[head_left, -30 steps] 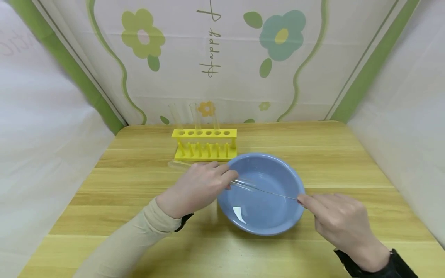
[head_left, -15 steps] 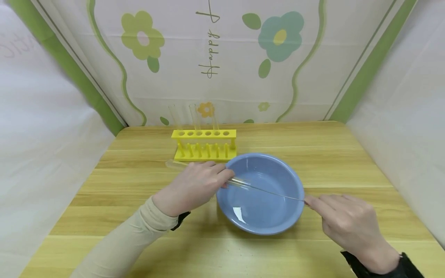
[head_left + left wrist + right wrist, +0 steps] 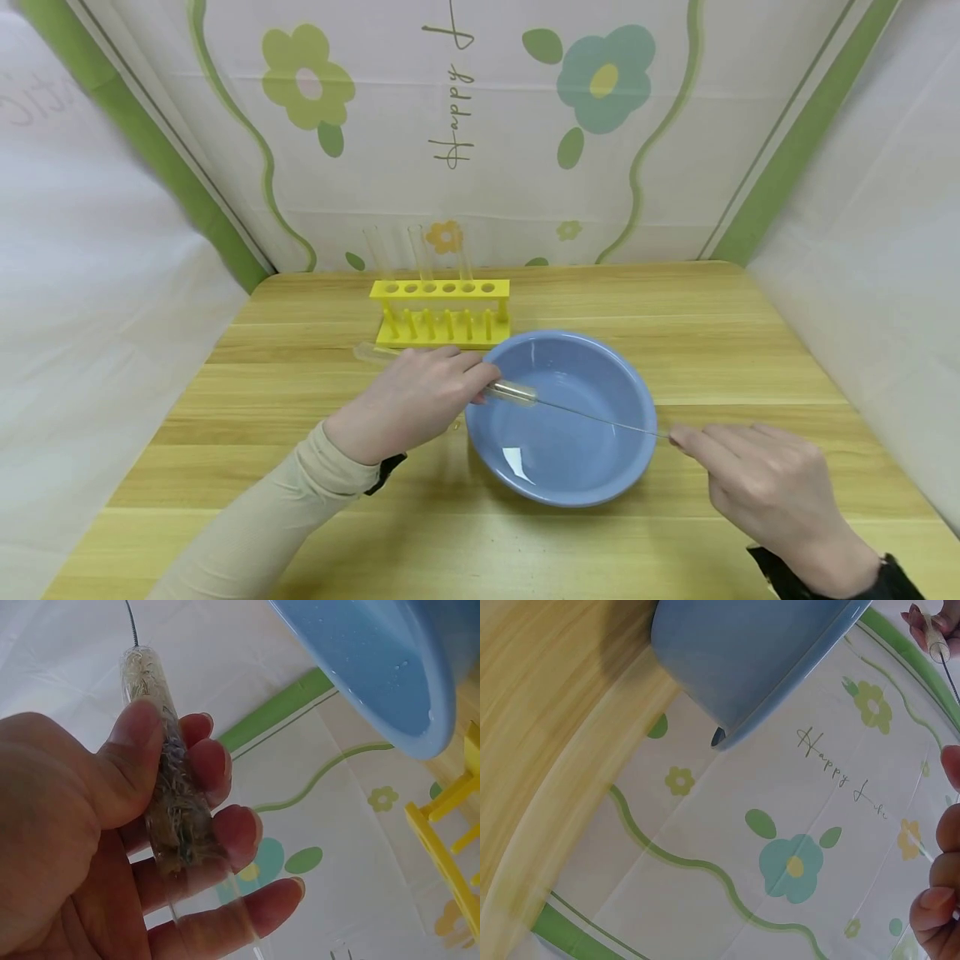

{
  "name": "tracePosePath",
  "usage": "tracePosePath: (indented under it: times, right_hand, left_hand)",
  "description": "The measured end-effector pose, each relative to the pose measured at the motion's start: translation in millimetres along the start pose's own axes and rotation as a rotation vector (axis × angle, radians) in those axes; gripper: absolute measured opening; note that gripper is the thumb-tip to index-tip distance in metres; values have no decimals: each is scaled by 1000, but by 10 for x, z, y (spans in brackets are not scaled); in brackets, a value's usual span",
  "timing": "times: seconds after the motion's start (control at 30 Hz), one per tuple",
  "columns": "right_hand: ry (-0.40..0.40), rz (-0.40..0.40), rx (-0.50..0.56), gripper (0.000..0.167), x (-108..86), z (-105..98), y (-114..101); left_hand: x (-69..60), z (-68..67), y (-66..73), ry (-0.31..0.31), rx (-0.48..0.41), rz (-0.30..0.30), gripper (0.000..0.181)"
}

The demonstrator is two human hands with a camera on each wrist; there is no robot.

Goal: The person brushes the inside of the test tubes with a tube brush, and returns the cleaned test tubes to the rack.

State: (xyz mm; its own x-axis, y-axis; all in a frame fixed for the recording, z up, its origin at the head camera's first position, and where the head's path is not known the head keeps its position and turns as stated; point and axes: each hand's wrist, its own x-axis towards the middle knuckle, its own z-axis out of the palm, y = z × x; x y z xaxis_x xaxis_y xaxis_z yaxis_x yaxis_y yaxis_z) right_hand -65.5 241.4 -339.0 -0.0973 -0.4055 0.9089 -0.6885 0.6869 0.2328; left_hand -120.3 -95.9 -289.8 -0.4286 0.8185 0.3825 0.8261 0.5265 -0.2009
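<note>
My left hand (image 3: 412, 400) grips a clear glass test tube (image 3: 517, 392), which lies tilted over the blue basin (image 3: 566, 454). Inside the tube is a test tube brush; its bristles (image 3: 177, 776) fill the mouth end in the left wrist view. The brush's thin wire handle (image 3: 592, 416) runs out of the mouth to the right. Its far end is pinched by my right hand (image 3: 765, 475), just right of the basin. In the right wrist view only some fingers (image 3: 939, 900) show at the edge. Small drops cling to the basin's inner wall (image 3: 382, 667).
Behind the basin's left side stands a yellow test tube rack (image 3: 442, 290) with three clear tubes (image 3: 422, 254) upright in it. A wooden table (image 3: 750, 350) carries everything. A flower-printed white cloth (image 3: 495, 192) hangs at its back edge.
My right hand has moved right and slightly down, drawing the brush along the tube until its bristles show at the mouth. My left hand has shifted slightly left with the tube.
</note>
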Motion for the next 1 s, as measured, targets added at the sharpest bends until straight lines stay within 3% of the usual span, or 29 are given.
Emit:
tracePosePath:
  times: [0.57,0.77,1.0]
  right_hand:
    - [-2,16,6,30,-61,-14,16]
    - [-140,97,97,40,-163,-85,4]
    - [-315,238,295,43,-354,-140,34]
  left_hand:
    - [-26,13,-9,0,-1,-1,24]
    - [-11,13,12,5,17,11,25]
    - [3,14,59,89,89,59,13]
